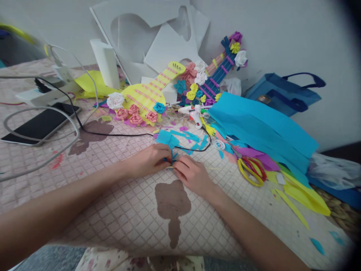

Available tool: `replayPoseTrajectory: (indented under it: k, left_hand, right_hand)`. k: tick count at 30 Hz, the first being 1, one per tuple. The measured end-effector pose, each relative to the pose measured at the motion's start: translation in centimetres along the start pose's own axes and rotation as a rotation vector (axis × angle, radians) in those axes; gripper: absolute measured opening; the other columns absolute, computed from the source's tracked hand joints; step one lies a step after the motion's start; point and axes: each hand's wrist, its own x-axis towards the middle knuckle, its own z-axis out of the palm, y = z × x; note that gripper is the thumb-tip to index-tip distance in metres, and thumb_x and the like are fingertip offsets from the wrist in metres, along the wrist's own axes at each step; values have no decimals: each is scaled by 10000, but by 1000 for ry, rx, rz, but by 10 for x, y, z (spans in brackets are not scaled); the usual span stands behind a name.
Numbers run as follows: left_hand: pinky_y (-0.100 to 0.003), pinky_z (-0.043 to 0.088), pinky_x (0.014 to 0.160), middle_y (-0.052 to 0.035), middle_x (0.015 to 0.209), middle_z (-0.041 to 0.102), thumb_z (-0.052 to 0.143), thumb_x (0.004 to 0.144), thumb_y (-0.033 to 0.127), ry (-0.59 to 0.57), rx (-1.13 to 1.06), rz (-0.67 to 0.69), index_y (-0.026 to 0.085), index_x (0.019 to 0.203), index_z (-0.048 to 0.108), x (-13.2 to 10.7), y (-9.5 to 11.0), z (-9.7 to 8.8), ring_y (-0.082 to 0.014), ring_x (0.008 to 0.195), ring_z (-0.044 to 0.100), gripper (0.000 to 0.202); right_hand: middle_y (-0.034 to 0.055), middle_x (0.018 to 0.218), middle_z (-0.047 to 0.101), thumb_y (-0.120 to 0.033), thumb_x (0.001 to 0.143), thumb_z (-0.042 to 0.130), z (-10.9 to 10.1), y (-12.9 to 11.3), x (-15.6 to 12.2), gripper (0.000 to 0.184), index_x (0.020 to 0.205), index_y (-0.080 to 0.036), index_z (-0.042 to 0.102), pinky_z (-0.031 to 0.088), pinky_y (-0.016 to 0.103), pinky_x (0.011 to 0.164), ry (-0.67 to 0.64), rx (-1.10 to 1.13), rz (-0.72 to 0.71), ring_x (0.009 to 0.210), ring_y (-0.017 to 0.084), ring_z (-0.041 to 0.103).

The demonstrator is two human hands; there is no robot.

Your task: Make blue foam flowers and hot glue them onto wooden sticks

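Observation:
My left hand (156, 160) and my right hand (193, 175) meet over the quilted table cover, fingers pinched together. Between the fingertips is a small piece of blue paper (174, 155), partly hidden. A thin pale stick (213, 168) runs under the fingers and out past my right hand. Just beyond my hands lie a blue paper square (167, 138) and several loose blue strips (191, 135). A black cord (124, 134) passes behind them to a white glue gun (194, 113).
Flower-trimmed yellow (146, 96) and blue (217, 81) paper guitars stand behind. Scissors (249, 171), blue paper sheets (262, 128) and yellow scraps (306, 192) lie right. A phone (42, 124), power strip (45, 94) and looping white cable (77, 131) occupy the left.

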Motion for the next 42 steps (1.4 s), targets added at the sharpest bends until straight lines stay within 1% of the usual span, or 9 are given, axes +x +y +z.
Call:
replayPoseTrajectory:
  k: [9,13,19,28,30,33,36,39,42]
  left_hand:
    - [-317,437,863,-79,1006,581,549,878,174,21,120,28,144,920,594,-3,11,-4,-181,946,540,69]
    - [-339,419,822,-69,944,575,529,876,155,43,196,37,146,889,583,-2,15,-1,-193,907,530,56]
    - [-373,379,818,-54,880,591,439,934,174,22,513,118,154,828,557,-1,24,-1,-189,852,510,159]
    - [-403,361,870,-46,881,606,414,951,162,71,624,183,158,798,561,-2,25,1,-190,877,521,212]
    - [-403,369,866,-42,873,610,431,940,157,76,613,179,159,786,558,-2,26,2,-189,868,525,200]
    - [-405,379,872,-39,883,617,470,919,167,75,535,110,163,796,567,-3,26,2,-186,868,535,157]
    - [-376,402,856,-37,907,620,503,894,170,118,326,18,170,843,598,-3,24,3,-182,891,554,108]
    - [-312,446,812,-32,878,626,501,883,154,170,120,-37,171,851,620,-2,20,3,-169,898,571,125]
    - [-264,476,755,-28,852,637,510,871,157,184,-17,-75,166,835,634,0,19,1,-148,848,588,130]
  right_hand:
    - [46,874,609,-206,935,427,1,0,-1,170,895,-188,592,446,251,630,2,75,74,786,145,573]
    - [44,870,605,-209,937,422,1,0,-1,174,901,-188,591,448,245,626,-1,99,89,758,139,570]
    - [57,911,618,-216,933,438,2,2,-2,151,924,-176,584,468,258,654,0,109,98,788,152,588]
    - [57,913,614,-203,934,426,1,2,-2,157,923,-169,579,482,260,663,-17,141,115,800,157,592]
    - [56,915,614,-206,934,429,1,2,-2,155,926,-169,579,478,261,660,-24,138,116,802,159,593]
    - [52,914,613,-217,937,433,1,1,-3,151,927,-176,578,471,257,665,-32,141,124,808,157,591]
    - [47,904,612,-225,942,430,1,1,-3,152,928,-187,576,463,252,667,-40,149,131,804,151,585]
    - [43,901,608,-230,945,428,1,0,-3,152,929,-194,575,460,247,672,-42,158,135,797,144,582]
    - [42,906,605,-226,941,435,1,1,-3,142,927,-191,572,457,244,674,-44,160,139,812,144,583]
